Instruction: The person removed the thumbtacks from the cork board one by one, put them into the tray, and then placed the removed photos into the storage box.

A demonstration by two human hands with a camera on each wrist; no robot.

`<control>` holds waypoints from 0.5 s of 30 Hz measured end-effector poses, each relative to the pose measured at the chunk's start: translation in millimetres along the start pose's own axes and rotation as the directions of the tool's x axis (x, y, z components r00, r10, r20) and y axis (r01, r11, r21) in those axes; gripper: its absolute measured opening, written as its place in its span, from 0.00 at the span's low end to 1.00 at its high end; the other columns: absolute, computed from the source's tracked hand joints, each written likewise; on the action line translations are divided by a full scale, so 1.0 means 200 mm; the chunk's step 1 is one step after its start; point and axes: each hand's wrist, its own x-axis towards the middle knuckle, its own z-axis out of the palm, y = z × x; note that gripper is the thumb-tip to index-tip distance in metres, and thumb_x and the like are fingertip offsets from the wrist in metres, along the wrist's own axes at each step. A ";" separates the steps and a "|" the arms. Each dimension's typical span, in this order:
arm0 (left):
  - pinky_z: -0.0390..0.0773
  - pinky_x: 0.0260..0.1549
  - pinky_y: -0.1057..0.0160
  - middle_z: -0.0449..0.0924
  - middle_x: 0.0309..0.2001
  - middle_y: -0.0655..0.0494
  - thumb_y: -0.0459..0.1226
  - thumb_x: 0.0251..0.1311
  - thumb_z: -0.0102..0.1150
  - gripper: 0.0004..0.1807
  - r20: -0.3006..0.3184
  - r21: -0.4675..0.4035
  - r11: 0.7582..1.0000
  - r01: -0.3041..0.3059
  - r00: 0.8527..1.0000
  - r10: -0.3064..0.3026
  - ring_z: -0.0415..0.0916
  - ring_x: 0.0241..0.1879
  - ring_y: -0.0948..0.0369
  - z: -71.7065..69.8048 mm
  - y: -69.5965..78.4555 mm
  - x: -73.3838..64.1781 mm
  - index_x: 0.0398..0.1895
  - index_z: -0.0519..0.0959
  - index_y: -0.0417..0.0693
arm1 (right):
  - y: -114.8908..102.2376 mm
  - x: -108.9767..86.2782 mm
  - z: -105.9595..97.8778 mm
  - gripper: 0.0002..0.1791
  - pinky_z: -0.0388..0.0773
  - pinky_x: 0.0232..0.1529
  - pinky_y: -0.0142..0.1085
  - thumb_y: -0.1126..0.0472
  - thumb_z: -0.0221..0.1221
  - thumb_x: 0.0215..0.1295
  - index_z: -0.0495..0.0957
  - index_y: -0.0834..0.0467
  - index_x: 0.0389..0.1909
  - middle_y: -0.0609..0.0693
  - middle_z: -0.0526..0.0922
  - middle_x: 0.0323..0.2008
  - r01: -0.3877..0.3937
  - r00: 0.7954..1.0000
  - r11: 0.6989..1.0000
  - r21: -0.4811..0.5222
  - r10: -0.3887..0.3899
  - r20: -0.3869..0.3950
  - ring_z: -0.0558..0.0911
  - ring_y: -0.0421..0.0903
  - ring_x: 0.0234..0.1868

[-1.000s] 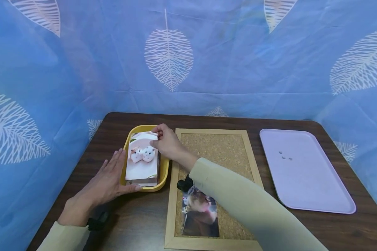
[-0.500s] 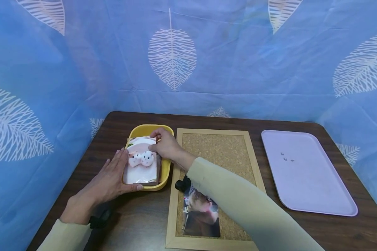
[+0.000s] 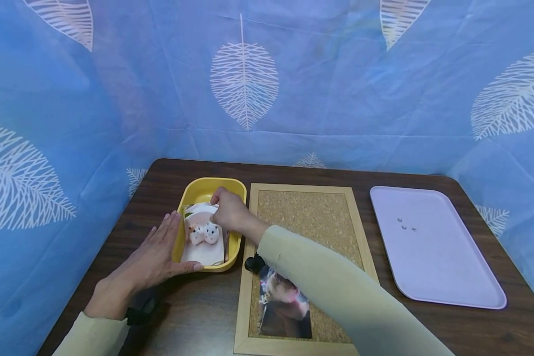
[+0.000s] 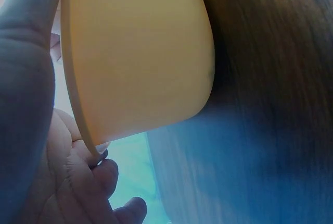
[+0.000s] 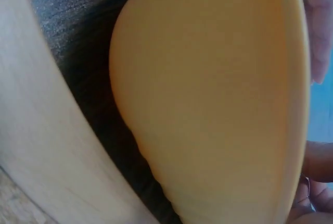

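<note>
A yellow plastic bin (image 3: 234,247) stands at the left of the table with a photo (image 3: 202,252) of two white hamster-like figures inside it. My right hand (image 3: 232,211) reaches in from the right and pinches the photo near its upper right edge. The edge of something brownish shows beside the photo on its right. My left hand (image 3: 153,252) rests along the bin's left rim with fingers straight, its thumb laid at the front rim. The left wrist view shows the bin's outer wall (image 4: 140,52) close up, with left-hand fingertips at the rim.
A wood-framed cork board (image 3: 307,207) lies right of the bin, partly under my right forearm. Another photo (image 3: 285,316) lies on its lower left. Farther right is a lilac tray (image 3: 445,252) with several tiny pieces (image 3: 404,227). A leaf-patterned blue cloth (image 3: 338,89) hangs behind.
The hamster photo has first shifted toward the front left, then settled lower inside the bin, with my right hand moving along. My left hand stays at the rim.
</note>
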 end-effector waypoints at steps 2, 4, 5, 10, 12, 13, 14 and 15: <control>0.43 0.77 0.29 0.34 0.86 0.34 0.75 0.51 0.67 0.78 -0.001 0.002 1.000 0.000 1.000 0.000 0.34 0.84 0.36 0.00 0.00 0.00 0.86 0.34 0.39 | 0.00 0.00 0.00 0.16 0.66 0.22 0.31 0.70 0.66 0.69 0.71 0.56 0.51 0.50 0.75 0.30 0.001 1.000 1.000 -0.016 -0.001 0.011 0.67 0.42 0.20; 0.43 0.77 0.29 0.34 0.86 0.34 0.75 0.51 0.67 0.78 0.000 0.006 1.000 0.001 1.000 -0.001 0.34 0.84 0.36 0.00 0.00 0.00 0.86 0.34 0.38 | 0.00 -0.01 0.00 0.16 0.66 0.22 0.30 0.70 0.65 0.70 0.71 0.57 0.52 0.51 0.77 0.32 0.005 1.000 1.000 -0.031 -0.004 0.018 0.68 0.42 0.21; 0.43 0.77 0.28 0.34 0.86 0.34 0.75 0.51 0.67 0.78 0.002 0.006 1.000 0.001 1.000 -0.001 0.34 0.84 0.36 0.00 0.01 0.00 0.86 0.34 0.38 | 0.00 -0.01 0.00 0.16 0.67 0.22 0.30 0.70 0.65 0.70 0.71 0.57 0.52 0.51 0.78 0.34 0.009 1.000 0.999 -0.033 -0.008 0.020 0.69 0.42 0.22; 0.44 0.77 0.28 0.34 0.86 0.34 0.75 0.51 0.66 0.78 0.002 0.010 1.000 -0.002 1.000 0.002 0.34 0.84 0.35 0.00 0.01 0.01 0.86 0.34 0.38 | 0.01 -0.02 -0.02 0.16 0.68 0.24 0.31 0.67 0.67 0.69 0.73 0.57 0.52 0.51 0.80 0.40 0.016 1.000 1.000 0.014 -0.016 0.013 0.70 0.42 0.25; 0.44 0.77 0.28 0.34 0.86 0.34 0.75 0.51 0.66 0.79 0.001 0.009 1.000 0.000 1.000 0.000 0.34 0.84 0.35 0.00 0.01 0.01 0.86 0.34 0.38 | 0.01 -0.02 -0.03 0.16 0.69 0.26 0.31 0.66 0.69 0.69 0.74 0.56 0.51 0.50 0.79 0.41 0.013 1.000 0.999 0.043 -0.013 0.009 0.70 0.43 0.27; 0.44 0.77 0.28 0.34 0.86 0.34 0.76 0.50 0.66 0.79 0.003 0.010 1.000 0.001 1.000 -0.001 0.34 0.84 0.35 0.00 0.01 0.01 0.86 0.33 0.38 | 0.02 -0.02 -0.03 0.16 0.69 0.26 0.32 0.66 0.69 0.69 0.74 0.56 0.51 0.51 0.80 0.41 0.013 1.000 0.998 0.057 -0.014 0.013 0.70 0.43 0.27; 0.44 0.77 0.28 0.34 0.86 0.34 0.76 0.50 0.66 0.79 0.003 0.009 1.000 0.002 1.000 -0.002 0.34 0.84 0.35 0.00 0.01 0.00 0.86 0.33 0.38 | 0.02 -0.02 -0.03 0.16 0.70 0.27 0.32 0.66 0.69 0.69 0.75 0.56 0.51 0.51 0.80 0.41 0.014 1.000 0.998 0.062 -0.015 0.019 0.71 0.43 0.28; 0.44 0.77 0.28 0.34 0.86 0.34 0.76 0.50 0.66 0.79 0.005 0.008 1.000 0.005 1.000 -0.005 0.34 0.84 0.35 0.00 0.01 0.00 0.86 0.32 0.38 | 0.02 -0.02 -0.03 0.15 0.71 0.27 0.32 0.66 0.69 0.69 0.75 0.56 0.51 0.51 0.80 0.41 0.018 0.999 0.999 0.051 -0.020 0.026 0.71 0.43 0.29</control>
